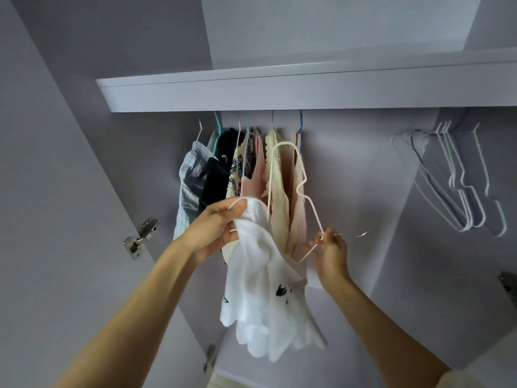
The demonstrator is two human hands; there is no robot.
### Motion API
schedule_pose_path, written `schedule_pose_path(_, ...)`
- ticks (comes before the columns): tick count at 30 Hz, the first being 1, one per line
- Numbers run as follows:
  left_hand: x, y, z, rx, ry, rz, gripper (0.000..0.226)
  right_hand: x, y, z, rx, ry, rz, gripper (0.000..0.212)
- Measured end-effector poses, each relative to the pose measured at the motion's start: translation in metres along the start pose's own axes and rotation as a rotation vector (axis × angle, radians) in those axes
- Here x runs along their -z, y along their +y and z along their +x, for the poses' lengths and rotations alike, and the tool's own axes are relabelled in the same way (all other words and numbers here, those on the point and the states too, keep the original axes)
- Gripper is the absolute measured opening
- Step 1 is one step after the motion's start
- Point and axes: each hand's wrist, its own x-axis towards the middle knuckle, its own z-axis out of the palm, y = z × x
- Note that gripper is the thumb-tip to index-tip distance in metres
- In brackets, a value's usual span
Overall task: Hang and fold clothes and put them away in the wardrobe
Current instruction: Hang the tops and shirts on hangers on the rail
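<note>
I look up into an open wardrobe. My left hand (216,229) grips the top of a white garment (265,301) with small black marks, together with one end of a white wire hanger (303,189). My right hand (330,252) pinches the hanger's other end lower to the right. The hanger's hook points up, below the shelf, in front of several hung clothes (240,175): grey, black, patterned, pink and cream. The garment hangs down between my forearms.
A pale shelf (279,91) spans the wardrobe above the clothes and hides the rail. Several bare white hangers (461,186) hang at the right. The open door with metal hinges (140,238) stands at the left. Free rail space lies between the clothes and the bare hangers.
</note>
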Motion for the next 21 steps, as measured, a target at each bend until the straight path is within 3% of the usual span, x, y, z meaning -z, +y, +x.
schedule_pose_path(4,-0.005,0.015,-0.002,-0.025,-0.011,-0.02,0.029,0.009,0.03,-0.001,-0.096,-0.069,-0.11,0.029)
schedule_pose_path(7,0.007,0.026,-0.008,-0.064,0.151,-0.052,0.025,0.025,0.042,0.0,-0.019,-0.121,-0.311,0.031)
schedule_pose_path(8,0.015,0.026,-0.01,-0.104,0.267,0.112,0.023,0.029,0.041,0.002,0.046,-0.126,-0.393,0.031)
schedule_pose_path(10,0.039,0.021,-0.014,-0.181,0.466,0.716,0.018,0.033,0.03,0.007,0.236,-0.111,-0.585,0.031)
schedule_pose_path(12,0.055,0.01,-0.024,-0.137,0.523,1.168,0.017,0.028,0.009,0.012,0.509,-0.091,-0.787,0.033)
schedule_pose_path(15,0.058,-0.007,-0.035,-0.016,0.553,1.332,0.023,0.012,-0.017,0.017,0.855,-0.096,-1.07,0.025)
schedule_pose_path(18,0.053,-0.008,-0.037,0.053,0.557,1.417,0.028,-0.001,-0.029,0.019,0.859,-0.122,-1.277,0.025)
schedule_pose_path(21,0.05,-0.002,-0.036,-0.018,0.443,1.318,0.024,-0.004,-0.027,0.02,0.977,-0.261,-1.479,0.015)
